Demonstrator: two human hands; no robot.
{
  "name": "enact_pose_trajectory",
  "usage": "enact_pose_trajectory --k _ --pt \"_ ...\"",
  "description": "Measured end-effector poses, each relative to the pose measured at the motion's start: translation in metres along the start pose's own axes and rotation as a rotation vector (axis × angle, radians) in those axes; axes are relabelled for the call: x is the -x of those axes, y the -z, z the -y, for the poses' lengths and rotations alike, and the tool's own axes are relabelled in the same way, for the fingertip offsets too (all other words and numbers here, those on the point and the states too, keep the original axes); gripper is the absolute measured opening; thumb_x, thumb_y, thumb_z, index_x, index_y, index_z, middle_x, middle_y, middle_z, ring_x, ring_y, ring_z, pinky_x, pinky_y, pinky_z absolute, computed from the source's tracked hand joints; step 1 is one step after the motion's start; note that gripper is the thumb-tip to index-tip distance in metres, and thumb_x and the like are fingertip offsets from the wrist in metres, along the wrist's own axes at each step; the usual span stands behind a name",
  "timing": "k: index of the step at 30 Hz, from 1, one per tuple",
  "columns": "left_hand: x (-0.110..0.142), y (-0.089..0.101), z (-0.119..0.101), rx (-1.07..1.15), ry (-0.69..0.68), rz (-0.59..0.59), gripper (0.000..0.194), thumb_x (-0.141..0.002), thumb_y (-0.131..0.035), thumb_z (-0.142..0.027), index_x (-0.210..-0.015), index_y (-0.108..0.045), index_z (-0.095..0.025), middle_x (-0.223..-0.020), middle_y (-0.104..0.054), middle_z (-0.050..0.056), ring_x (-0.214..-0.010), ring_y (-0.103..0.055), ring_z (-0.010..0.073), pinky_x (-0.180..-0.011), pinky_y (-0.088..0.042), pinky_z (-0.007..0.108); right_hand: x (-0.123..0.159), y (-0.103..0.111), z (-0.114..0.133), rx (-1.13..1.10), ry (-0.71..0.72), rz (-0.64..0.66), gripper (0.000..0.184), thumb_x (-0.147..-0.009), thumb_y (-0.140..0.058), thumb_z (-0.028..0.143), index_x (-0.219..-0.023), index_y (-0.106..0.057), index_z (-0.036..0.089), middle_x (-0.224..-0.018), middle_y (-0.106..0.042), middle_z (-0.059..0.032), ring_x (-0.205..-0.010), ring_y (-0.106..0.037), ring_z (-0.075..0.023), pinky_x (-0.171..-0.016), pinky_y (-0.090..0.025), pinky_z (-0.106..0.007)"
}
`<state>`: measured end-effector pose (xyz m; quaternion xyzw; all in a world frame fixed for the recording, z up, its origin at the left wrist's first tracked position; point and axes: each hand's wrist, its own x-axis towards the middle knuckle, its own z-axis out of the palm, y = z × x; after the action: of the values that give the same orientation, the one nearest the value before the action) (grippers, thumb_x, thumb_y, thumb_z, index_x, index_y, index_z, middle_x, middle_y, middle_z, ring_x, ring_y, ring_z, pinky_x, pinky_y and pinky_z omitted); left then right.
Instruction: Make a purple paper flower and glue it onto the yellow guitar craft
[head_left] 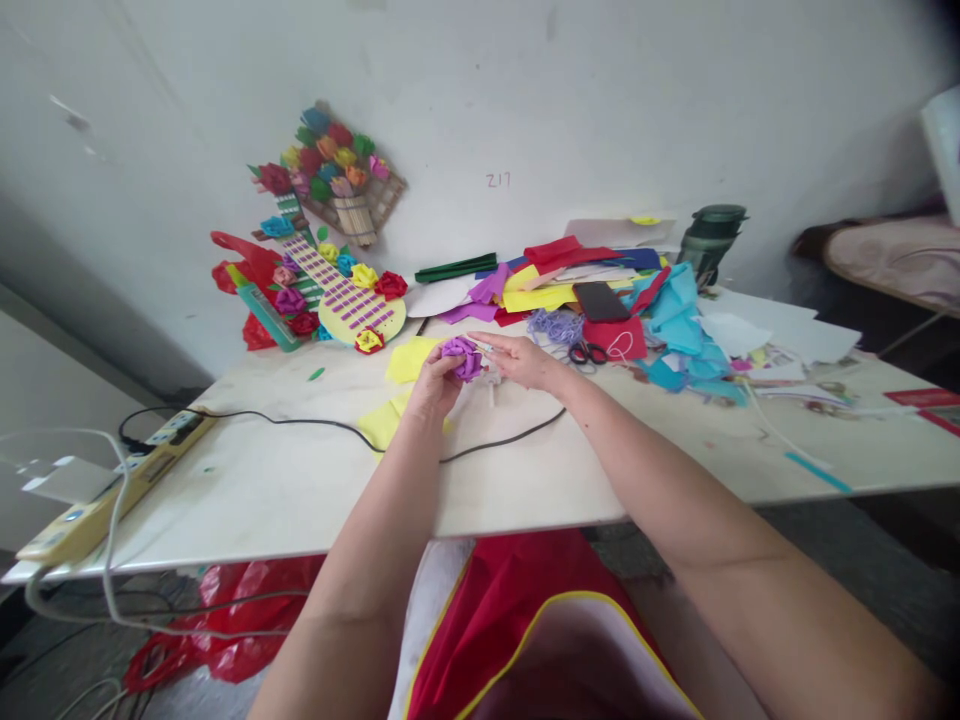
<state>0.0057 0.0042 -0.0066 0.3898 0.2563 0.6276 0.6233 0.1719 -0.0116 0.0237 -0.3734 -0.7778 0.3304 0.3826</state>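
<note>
A purple flower is held just above the worktop, approx. midway betw. its L & R edges, & is pinched betw. the thumb and fingers of the L hand. The R hand is held close on the flower's R side w/ fingers stretched toward it; whether anything is pinched by its fingertips can't be told. Beside & behind the L hand, yellow paper is laid flat. A black cord is run under the forearms from the power strip, which is set along the worktop's L edge, nr the front L corner. To the R of the R hand, scissors & purple yarn are placed, w/ a phone rested just behind. Coloured paper is heaped toward the back edge; light-blue paper is crumpled farther R, w/ a dark green flask stood behind it. Nr the back L corner, a flower-trimmed guitar model is propped next to a tilted glue bottle. Above, a flower basket is fixed to the wall. Below the front edge, L side, a red plastic bag is seen.
</note>
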Motion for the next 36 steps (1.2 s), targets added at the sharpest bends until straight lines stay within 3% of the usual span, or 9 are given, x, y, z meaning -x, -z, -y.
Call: enact_pose_trajectory --k 3,5,11,16,19,24,29,33,36 --pt "0.001 -0.001 0.0 -0.016 0.005 0.02 0.029 -0.051 -0.069 -0.007 -0.076 -0.059 -0.018 -0.071 -0.062 0.0 -0.064 -0.058 0.0135 -0.068 -0.052 0.032 -0.002 0.002 -0.006 0.179 0.147 -0.04 0.048 -0.082 -0.044 0.014 -0.129 -0.053 0.02 -0.109 -0.066 -0.0058 -0.093 -0.062 -0.0152 -0.083 -0.047 -0.028" --pt "0.001 -0.001 0.0 -0.021 0.007 0.031 0.028 -0.052 -0.069 -0.007 -0.076 -0.059 -0.017 -0.071 -0.062 0.0 -0.065 -0.058 0.0139 -0.068 -0.052 0.033 -0.002 0.003 -0.007 0.325 0.173 -0.059 0.048 -0.082 -0.045 0.015 -0.128 -0.054 0.025 -0.116 -0.065 -0.0034 -0.103 -0.06 -0.017 -0.089 -0.045 -0.029" --pt "0.0 0.001 0.001 -0.029 0.004 0.026 0.027 -0.052 -0.07 -0.008 -0.076 -0.06 -0.017 -0.071 -0.062 0.0 -0.063 -0.058 0.0131 -0.067 -0.051 0.031 0.002 0.001 0.002 0.698 0.092 -0.052 0.051 -0.086 -0.045 0.019 -0.136 -0.043 0.029 -0.112 -0.067 -0.003 -0.096 -0.063 -0.0197 -0.083 -0.045 -0.029" --pt "-0.001 0.001 0.001 -0.034 0.0 0.017 0.027 -0.052 -0.071 -0.008 -0.075 -0.059 -0.017 -0.071 -0.061 0.001 -0.064 -0.058 0.0129 -0.064 -0.049 0.027 0.003 0.0 0.007 0.809 0.06 -0.021 0.053 -0.087 -0.045 0.02 -0.139 -0.038 0.028 -0.108 -0.069 -0.005 -0.091 -0.065 -0.0205 -0.079 -0.045 -0.028" --pt "-0.001 0.001 0.001 -0.034 -0.011 0.016 0.026 -0.052 -0.071 -0.007 -0.073 -0.058 -0.017 -0.068 -0.06 0.0 -0.062 -0.057 0.012 -0.063 -0.048 0.026 0.001 -0.001 0.005 0.707 0.077 -0.045 0.052 -0.086 -0.046 0.02 -0.137 -0.042 0.03 -0.11 -0.068 -0.0027 -0.092 -0.064 -0.0196 -0.08 -0.045 -0.028" --pt "-0.001 0.0 0.001 -0.021 -0.034 0.014 0.026 -0.052 -0.069 -0.005 -0.072 -0.058 -0.017 -0.066 -0.06 -0.002 -0.06 -0.055 0.0103 -0.06 -0.045 0.025 -0.003 -0.005 -0.006 0.351 0.12 -0.13 0.044 -0.083 -0.045 0.017 -0.124 -0.057 0.027 -0.109 -0.068 -0.0025 -0.091 -0.063 -0.0163 -0.082 -0.047 -0.028" --pt "-0.001 0.0 0.001 -0.023 -0.048 0.023 0.025 -0.052 -0.07 -0.008 -0.073 -0.058 -0.017 -0.068 -0.059 -0.001 -0.062 -0.054 0.0115 -0.063 -0.047 0.027 -0.006 -0.012 -0.013 -0.044 0.082 -0.141 0.042 -0.079 -0.046 0.018 -0.118 -0.063 0.016 -0.082 -0.068 -0.0044 -0.058 -0.055 -0.0108 -0.06 -0.046 -0.026" --pt "-0.001 0.0 0.002 -0.008 -0.065 0.039 0.024 -0.054 -0.07 -0.009 -0.073 -0.058 -0.017 -0.068 -0.058 -0.001 -0.062 -0.055 0.011 -0.066 -0.047 0.028 -0.006 -0.014 -0.01 -0.279 0.01 -0.127 0.043 -0.076 -0.051 0.023 -0.115 -0.063 0.01 -0.051 -0.049 0.0044 -0.043 -0.036 -0.0064 -0.045 -0.033 -0.02" --pt "-0.001 0.001 0.002 0.011 -0.07 0.062 0.024 -0.054 -0.07 -0.009 -0.073 -0.057 -0.017 -0.067 -0.057 -0.002 -0.061 -0.055 0.011 -0.065 -0.047 0.028 -0.004 -0.014 -0.008 -0.387 -0.022 -0.124 0.045 -0.073 -0.055 0.025 -0.113 -0.064 0.008 -0.044 -0.037 0.0083 -0.042 -0.031 -0.0053 -0.043 -0.027 -0.019"
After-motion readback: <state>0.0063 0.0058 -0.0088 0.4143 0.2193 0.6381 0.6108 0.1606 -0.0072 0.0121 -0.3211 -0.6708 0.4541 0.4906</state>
